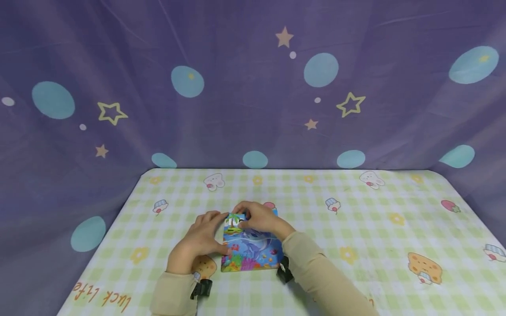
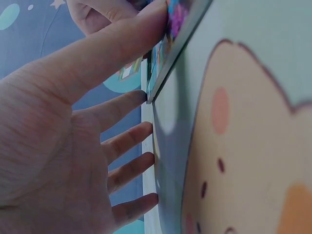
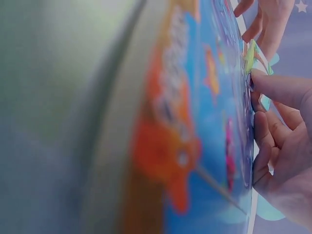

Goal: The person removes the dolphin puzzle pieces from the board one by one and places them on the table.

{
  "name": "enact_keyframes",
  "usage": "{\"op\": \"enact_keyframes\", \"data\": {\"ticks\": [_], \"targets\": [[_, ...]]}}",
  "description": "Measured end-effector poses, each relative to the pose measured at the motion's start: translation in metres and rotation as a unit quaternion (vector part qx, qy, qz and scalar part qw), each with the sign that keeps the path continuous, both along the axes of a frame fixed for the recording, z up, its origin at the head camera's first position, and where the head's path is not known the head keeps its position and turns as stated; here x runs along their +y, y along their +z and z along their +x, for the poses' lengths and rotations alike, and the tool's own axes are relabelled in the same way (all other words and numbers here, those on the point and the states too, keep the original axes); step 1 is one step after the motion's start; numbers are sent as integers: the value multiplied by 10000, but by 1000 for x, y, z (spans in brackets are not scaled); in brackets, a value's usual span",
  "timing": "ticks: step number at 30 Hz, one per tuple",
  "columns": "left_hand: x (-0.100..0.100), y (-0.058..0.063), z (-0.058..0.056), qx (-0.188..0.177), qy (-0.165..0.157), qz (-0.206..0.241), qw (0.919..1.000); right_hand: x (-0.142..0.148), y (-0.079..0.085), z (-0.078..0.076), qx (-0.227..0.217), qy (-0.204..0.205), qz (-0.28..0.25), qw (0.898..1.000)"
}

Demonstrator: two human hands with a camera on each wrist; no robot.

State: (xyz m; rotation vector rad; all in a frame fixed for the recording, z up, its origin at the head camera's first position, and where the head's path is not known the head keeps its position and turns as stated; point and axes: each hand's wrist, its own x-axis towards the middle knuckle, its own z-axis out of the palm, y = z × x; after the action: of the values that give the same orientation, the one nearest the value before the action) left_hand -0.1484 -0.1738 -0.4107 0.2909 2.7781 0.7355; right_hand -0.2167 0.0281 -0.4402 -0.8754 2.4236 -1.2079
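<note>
A colourful picture board (image 1: 253,252) with a sea scene and a dolphin lies on the tablecloth. My right hand (image 1: 258,216) is over its upper part and pinches a small picture piece (image 1: 233,223) showing a palm tree. In the right wrist view, that piece (image 3: 251,56) stands tilted off the board, between thumb and fingers. At the board's left side is my left hand (image 1: 202,235), fingers spread and fairly straight. Its thumb (image 2: 141,24) rests on the board's edge, and its index fingertip is by the upper left corner. My right hand hides part of the upper board.
A green-and-white checked tablecloth (image 1: 375,245) with printed cartoons covers the table. Behind it hangs a purple curtain (image 1: 253,109) with stars and blue ovals. Black straps with small devices (image 1: 201,289) are worn at both wrists.
</note>
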Motion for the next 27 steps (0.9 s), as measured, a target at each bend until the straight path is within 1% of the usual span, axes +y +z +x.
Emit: {"op": "enact_keyframes", "data": {"ticks": [4, 8, 12, 20, 25, 27], "targets": [[-1, 2, 4, -3, -27, -30, 10000, -1, -3, 4, -59, -87, -134, 9999], [-1, 4, 3, 10, -57, -23, 10000, -1, -3, 4, -128, -199, -350, 9991], [-1, 2, 2, -18, -25, 10, 10000, -1, -3, 2, -307, -320, -403, 9982], [1, -1, 3, 43, 48, 17, 10000, -1, 3, 1, -494, -401, -689, 9956], [2, 2, 3, 59, -11, -23, 10000, 7, 9, 2, -491, -378, -890, 9941], [1, 4, 3, 62, -9, -61, 10000, 9, 12, 2, -408, -363, -935, 9941]]}}
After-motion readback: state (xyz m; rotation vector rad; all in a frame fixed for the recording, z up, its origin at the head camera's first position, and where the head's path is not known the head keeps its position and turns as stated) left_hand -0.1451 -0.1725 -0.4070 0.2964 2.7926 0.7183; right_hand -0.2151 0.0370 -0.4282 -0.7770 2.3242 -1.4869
